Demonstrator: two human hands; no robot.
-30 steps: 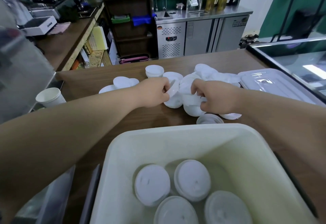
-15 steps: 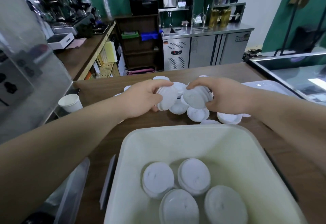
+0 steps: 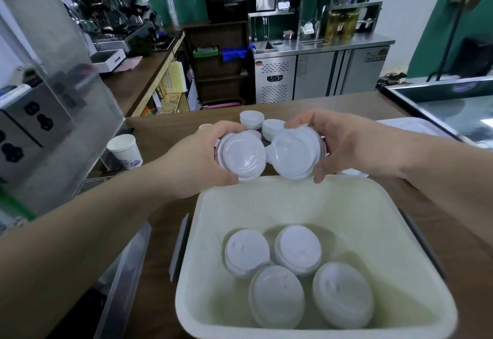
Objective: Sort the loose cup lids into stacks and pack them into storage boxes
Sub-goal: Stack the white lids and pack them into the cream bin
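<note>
My left hand (image 3: 202,157) grips a small stack of white cup lids (image 3: 241,157), tilted so its top faces me. My right hand (image 3: 344,141) holds a second stack of white lids (image 3: 294,153) beside it; the two stacks touch. Both hang just above the far rim of a cream storage box (image 3: 202,232), which holds several lid stacks (image 3: 297,249) on its floor. Loose lids and short stacks (image 3: 252,119) lie on the wooden counter behind my hands, partly hidden.
A paper cup (image 3: 125,151) stands at the left by a clear acrylic screen (image 3: 53,93). A clear plastic box lid (image 3: 416,126) lies at the right behind my right arm. A glass display case (image 3: 453,106) borders the counter's right side.
Both hands picked up lid stacks from the pile on the counter and brought them toward me, up to the box's far rim. The stacks now face me more fully.
</note>
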